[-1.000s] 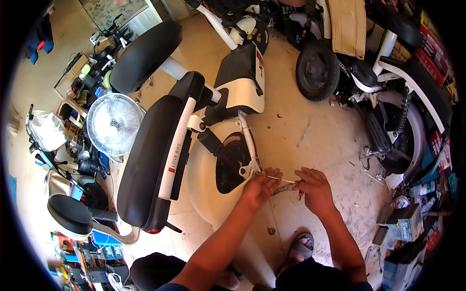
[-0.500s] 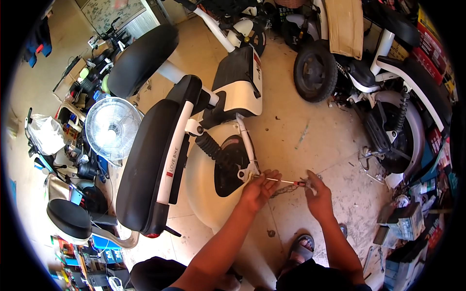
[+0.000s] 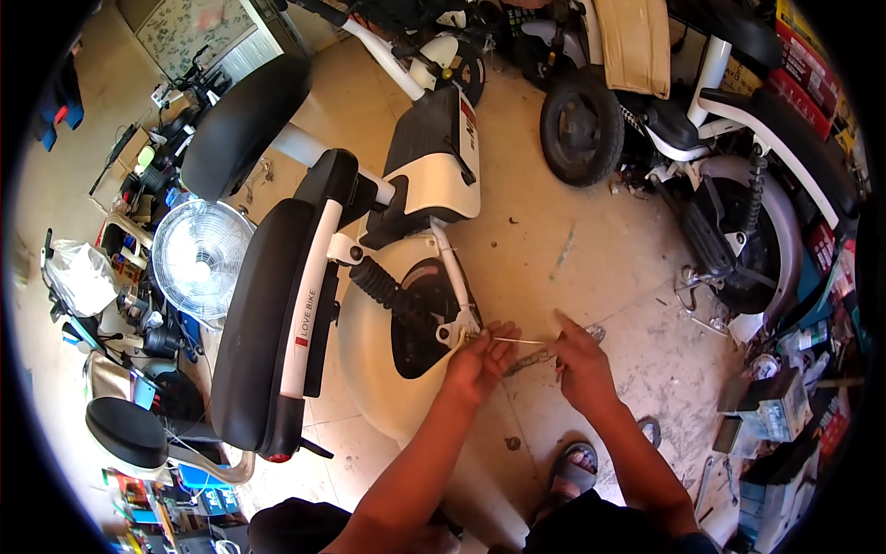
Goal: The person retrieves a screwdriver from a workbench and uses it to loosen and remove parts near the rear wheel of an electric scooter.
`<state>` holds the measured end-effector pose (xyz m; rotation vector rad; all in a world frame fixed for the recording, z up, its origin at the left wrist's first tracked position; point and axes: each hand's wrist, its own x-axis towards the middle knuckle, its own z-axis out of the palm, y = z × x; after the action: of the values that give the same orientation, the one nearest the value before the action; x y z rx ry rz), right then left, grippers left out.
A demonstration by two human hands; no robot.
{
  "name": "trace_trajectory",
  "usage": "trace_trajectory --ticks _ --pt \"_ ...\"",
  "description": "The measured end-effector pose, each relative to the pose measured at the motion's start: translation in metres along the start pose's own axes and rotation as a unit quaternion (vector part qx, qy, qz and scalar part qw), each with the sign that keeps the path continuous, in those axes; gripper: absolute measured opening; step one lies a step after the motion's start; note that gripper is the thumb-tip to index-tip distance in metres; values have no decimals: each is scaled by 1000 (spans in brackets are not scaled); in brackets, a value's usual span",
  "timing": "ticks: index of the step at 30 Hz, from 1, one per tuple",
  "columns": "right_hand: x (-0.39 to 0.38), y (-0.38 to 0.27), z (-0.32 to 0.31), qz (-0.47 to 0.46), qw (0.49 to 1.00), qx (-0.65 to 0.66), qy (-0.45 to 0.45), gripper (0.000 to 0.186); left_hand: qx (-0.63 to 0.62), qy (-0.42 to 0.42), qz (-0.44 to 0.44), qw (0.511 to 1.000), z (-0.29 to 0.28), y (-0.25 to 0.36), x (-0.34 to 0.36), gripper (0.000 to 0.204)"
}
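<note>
A white electric bike (image 3: 369, 406) with a black padded seat (image 3: 254, 314) stands before me, with its black shock absorber (image 3: 378, 286) above the rear hub (image 3: 426, 314). My left hand (image 3: 471, 369) is curled at the hub's lower right, its fingers at the tip of a thin screwdriver (image 3: 521, 340); exactly what it grips there is unclear. My right hand (image 3: 581, 365) is closed on the screwdriver's handle, hiding it, with the index finger extended. A metal chain (image 3: 592, 338) lies on the floor beneath the screwdriver.
A fan (image 3: 198, 263) and cluttered parts stand left. Another bike (image 3: 757, 249), a spare wheel (image 3: 581, 134) and cardboard (image 3: 637, 46) are at the back and right. Boxes (image 3: 780, 415) and wrenches (image 3: 706, 485) lie at lower right. My sandalled foot (image 3: 577, 466) is below my hands.
My right hand was loosened around the red screwdriver handle half a second ago and now covers it, shifted leftward. My left hand moved slightly left. The whole view has shifted a little.
</note>
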<state>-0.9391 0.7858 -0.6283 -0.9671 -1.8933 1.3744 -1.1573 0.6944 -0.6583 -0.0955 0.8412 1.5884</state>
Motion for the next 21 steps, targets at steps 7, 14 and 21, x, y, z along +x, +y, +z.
trace_trajectory --ticks 7,14,21 --pt "-8 5 0 151 952 241 -115 36 3 10 1 1000 -3 1 1 30" --pt "-7 0 -11 -155 955 -232 103 16 6 -4 0 1000 -3 0 2 35" --pt "3 -1 -4 285 808 501 -119 28 0 -18 6 1000 -9 1 3 34"
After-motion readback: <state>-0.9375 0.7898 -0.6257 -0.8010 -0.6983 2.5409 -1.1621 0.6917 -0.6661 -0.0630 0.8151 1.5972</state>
